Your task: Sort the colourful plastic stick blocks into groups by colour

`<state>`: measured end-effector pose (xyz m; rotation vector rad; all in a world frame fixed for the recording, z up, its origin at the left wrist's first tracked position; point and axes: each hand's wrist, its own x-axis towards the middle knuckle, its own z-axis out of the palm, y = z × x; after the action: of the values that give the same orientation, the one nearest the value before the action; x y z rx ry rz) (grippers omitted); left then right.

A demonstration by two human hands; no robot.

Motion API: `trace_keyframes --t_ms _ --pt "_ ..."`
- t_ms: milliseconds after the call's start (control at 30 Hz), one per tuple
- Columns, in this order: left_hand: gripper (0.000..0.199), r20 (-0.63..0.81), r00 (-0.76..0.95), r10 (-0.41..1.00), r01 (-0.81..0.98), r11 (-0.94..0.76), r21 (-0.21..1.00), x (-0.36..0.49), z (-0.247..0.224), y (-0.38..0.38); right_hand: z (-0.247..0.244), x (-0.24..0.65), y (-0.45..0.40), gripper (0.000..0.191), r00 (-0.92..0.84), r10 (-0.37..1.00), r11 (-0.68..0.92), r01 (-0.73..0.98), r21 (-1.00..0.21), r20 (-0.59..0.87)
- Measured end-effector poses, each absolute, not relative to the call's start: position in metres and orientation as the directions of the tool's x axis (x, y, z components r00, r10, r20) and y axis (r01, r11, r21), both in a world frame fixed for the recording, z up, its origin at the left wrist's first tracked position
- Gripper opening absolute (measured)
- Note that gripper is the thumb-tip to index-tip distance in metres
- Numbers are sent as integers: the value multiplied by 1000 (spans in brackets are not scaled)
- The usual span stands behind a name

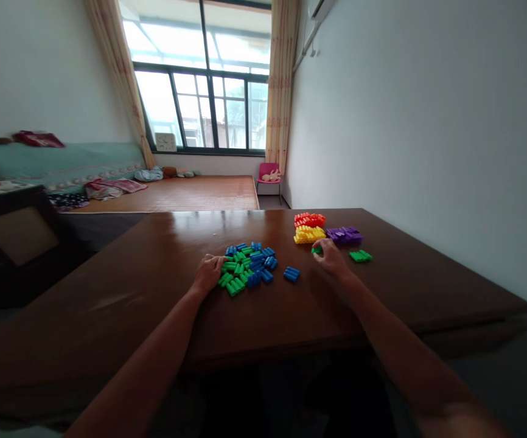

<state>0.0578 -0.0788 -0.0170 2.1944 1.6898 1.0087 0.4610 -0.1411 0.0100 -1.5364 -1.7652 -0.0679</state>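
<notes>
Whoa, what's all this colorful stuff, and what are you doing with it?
A person at a shiny dark-brown table has a small, ridged green plastic-looking block in the fingers of the right hand. The left hand is at the edge of a jumbled pile of green and blue ridged blocks. Red blocks, yellow blocks and purple blocks sit in separate groups, with a few green ones nearby.
</notes>
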Motion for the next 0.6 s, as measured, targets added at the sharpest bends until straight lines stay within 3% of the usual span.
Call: trace_keyframes --t_ms 133,233,400,500,600 --pt "44 355 140 924 789 -321 524 55 -15 -77 -13 523 -146 22 210 878 -63 942 -331 430" --pt "45 347 127 929 798 -304 520 55 -14 -77 -22 537 -154 27 306 853 -198 939 -281 423" --pt "46 340 128 932 800 -300 520 54 -13 -78 -21 534 -157 30 380 834 -284 917 -278 400" --pt "46 342 122 932 799 -297 524 53 -13 -77 -23 531 -154 31 337 856 -238 930 -281 391" --pt "47 345 130 930 792 -306 528 52 -13 -75 -22 544 -153 30 417 787 -251 890 -381 456"
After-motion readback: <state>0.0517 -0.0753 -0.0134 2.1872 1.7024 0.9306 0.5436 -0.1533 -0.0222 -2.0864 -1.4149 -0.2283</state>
